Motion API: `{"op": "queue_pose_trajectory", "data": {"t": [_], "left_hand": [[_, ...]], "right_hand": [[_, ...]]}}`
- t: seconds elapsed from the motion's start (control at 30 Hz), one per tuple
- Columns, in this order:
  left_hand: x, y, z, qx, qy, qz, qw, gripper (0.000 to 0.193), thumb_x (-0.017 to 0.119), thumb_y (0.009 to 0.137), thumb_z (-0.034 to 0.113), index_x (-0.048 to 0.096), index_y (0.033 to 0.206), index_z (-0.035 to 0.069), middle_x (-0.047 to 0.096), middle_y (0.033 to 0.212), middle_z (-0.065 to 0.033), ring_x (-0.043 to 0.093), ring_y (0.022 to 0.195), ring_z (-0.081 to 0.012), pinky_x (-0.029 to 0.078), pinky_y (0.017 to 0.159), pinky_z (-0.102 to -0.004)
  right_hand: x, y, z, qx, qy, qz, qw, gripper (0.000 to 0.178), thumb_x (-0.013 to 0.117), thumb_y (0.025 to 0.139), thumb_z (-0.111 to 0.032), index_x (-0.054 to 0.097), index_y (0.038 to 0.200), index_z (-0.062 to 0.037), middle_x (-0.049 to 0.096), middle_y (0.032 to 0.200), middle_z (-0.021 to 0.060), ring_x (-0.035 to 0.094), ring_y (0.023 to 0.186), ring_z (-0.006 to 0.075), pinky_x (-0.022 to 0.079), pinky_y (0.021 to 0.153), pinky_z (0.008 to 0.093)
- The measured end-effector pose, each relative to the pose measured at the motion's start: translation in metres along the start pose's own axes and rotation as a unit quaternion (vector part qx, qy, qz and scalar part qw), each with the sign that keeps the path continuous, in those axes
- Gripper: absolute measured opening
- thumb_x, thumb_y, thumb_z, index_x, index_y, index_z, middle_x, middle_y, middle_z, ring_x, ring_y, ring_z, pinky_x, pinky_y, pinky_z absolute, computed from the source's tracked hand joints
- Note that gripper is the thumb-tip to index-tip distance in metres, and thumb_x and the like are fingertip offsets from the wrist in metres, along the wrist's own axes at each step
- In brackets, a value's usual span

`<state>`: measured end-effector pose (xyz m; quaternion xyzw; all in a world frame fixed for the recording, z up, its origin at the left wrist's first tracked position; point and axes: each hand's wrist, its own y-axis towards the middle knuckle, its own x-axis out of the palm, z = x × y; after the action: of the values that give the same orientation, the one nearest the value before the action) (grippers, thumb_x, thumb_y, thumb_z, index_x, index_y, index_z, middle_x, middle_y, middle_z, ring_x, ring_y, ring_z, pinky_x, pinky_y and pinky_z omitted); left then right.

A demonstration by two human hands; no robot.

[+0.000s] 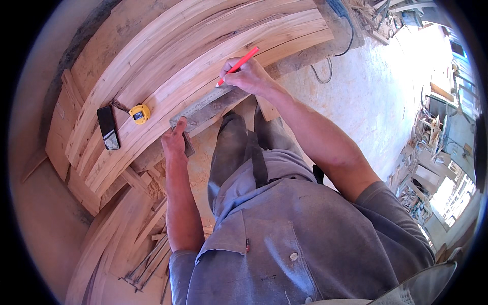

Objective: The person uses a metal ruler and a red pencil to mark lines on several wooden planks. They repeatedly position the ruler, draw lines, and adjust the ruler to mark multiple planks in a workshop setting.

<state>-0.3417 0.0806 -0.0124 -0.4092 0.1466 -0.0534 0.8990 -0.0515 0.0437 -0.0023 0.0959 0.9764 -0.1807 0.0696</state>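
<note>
My right hand pinches a red pencil tilted over the front curved board. The pencil's pale tip is at the board's near edge, close to the right end of a grey metal ruler with markings. The ruler lies along that edge. My left hand grips the ruler's left end, thumb on top, fingers mostly hidden below. A dark block-like piece shows beside that hand; I cannot tell whether it belongs to the ruler. Farther left on the boards are a yellow tape measure and a black phone.
Several curved boards lie side by side on the work table. A blue power tool with a dark cord is at the far right end. Metal clamps and more boards lie lower left. Wood scraps are piled at right.
</note>
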Motion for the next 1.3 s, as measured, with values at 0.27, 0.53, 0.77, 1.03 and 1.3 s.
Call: {"op": "queue_pose_trajectory", "data": {"t": [0.27,0.53,0.77,1.03,1.3], "left_hand": [[0.001,-0.002,0.002,0.000,-0.004,-0.003,1.000,0.031,0.076,0.086,0.030,0.059,0.096,0.006,0.051,0.058,-0.0046,0.051,0.041,-0.0183,0.041,0.035,-0.0335],[-0.002,0.003,-0.003,0.015,-0.003,-0.006,1.000,0.034,0.077,0.084,0.031,0.059,0.098,0.006,0.051,0.056,-0.0051,0.051,0.040,-0.0188,0.042,0.035,-0.0337],[-0.001,0.001,-0.001,0.012,-0.002,-0.002,1.000,0.033,0.077,0.084,0.032,0.060,0.096,0.006,0.051,0.056,-0.0051,0.052,0.041,-0.0188,0.042,0.035,-0.0331],[-0.003,0.006,-0.008,0.020,-0.004,0.000,1.000,0.033,0.076,0.086,0.032,0.060,0.093,0.004,0.050,0.054,-0.0051,0.050,0.039,-0.0188,0.041,0.035,-0.0329],[0.001,-0.004,0.005,0.017,-0.002,-0.012,1.000,0.034,0.075,0.087,0.030,0.059,0.099,0.002,0.050,0.053,-0.0053,0.049,0.038,-0.0190,0.041,0.034,-0.0336]], "right_hand": [[0.002,-0.001,0.000,-0.006,0.004,0.014,1.000,0.013,0.069,0.083,-0.017,0.071,0.085,-0.0044,0.073,0.082,0.0079,0.069,0.079,0.0154,0.053,0.072,0.0313],[0.001,-0.002,-0.004,0.002,-0.019,0.013,1.000,0.015,0.068,0.083,-0.018,0.072,0.087,-0.0042,0.074,0.083,0.0086,0.071,0.080,0.0172,0.054,0.073,0.0319],[0.002,-0.001,-0.003,-0.009,0.005,0.016,1.000,0.013,0.068,0.085,-0.015,0.071,0.089,-0.0026,0.072,0.081,0.0085,0.068,0.073,0.0151,0.053,0.068,0.0308],[-0.004,0.006,0.016,-0.006,0.240,-0.008,0.971,0.007,0.068,0.090,-0.006,0.068,0.093,0.0002,0.063,0.075,0.0034,0.056,0.064,0.0084,0.044,0.057,0.0241],[-0.005,0.003,0.006,0.043,0.149,0.000,0.988,0.014,0.069,0.090,-0.014,0.069,0.084,-0.0017,0.062,0.069,0.0006,0.054,0.060,0.0069,0.042,0.057,0.0227]]}}
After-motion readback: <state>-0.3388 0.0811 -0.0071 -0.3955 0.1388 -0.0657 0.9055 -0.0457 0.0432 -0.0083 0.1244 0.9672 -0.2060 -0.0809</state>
